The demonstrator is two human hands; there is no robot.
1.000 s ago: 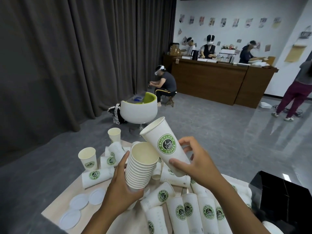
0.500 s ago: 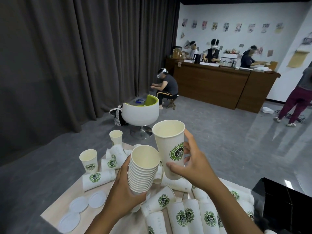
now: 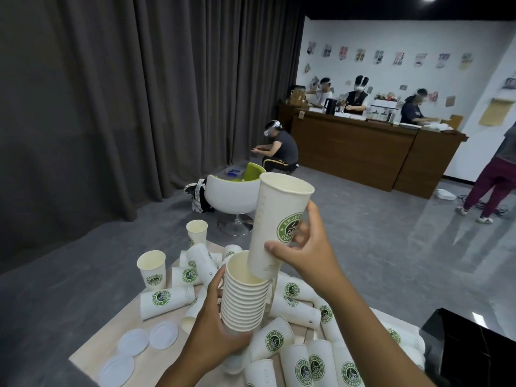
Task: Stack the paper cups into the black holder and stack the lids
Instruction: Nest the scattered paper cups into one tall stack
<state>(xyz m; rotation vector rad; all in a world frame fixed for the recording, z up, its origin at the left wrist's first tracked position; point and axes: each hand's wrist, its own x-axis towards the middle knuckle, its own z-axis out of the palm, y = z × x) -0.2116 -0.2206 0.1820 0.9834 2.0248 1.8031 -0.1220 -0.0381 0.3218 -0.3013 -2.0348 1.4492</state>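
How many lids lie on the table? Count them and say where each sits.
3 white lids, all on the table's near left part: one at the front edge, one behind it, and one beside that, nearer the cups. Others may be hidden under the cups.

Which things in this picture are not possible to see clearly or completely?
Head view only:
- Black holder: cut off by the right and bottom edges; its inside is not visible.
- Nested stack: its lower part is hidden by the left hand, so the cup count is uncertain.
- Single cup: its bottom end is hidden inside the stack; the right hand covers part of the logo.
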